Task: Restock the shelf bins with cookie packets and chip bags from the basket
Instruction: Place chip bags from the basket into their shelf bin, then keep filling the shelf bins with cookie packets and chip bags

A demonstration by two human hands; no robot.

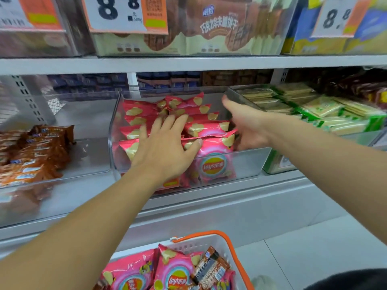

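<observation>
Above the basket (pixel 228 243), the spread left hand (pixel 165 147) presses chip bags (pixel 209 130); the right hand's (pixel 249 126) grip is hidden beside them.

Readable text: at 12 o'clock, a price card (pixel 123 13) printed "8 8" with "500g" hangs on the upper bin; at 2 o'clock, a second card (pixel 337 17) reads "8.8". Centre, a pink chip bag (pixel 213 164) carries the Lay's logo; at 6 o'clock, a basket bag (pixel 178 277) repeats it.
</observation>
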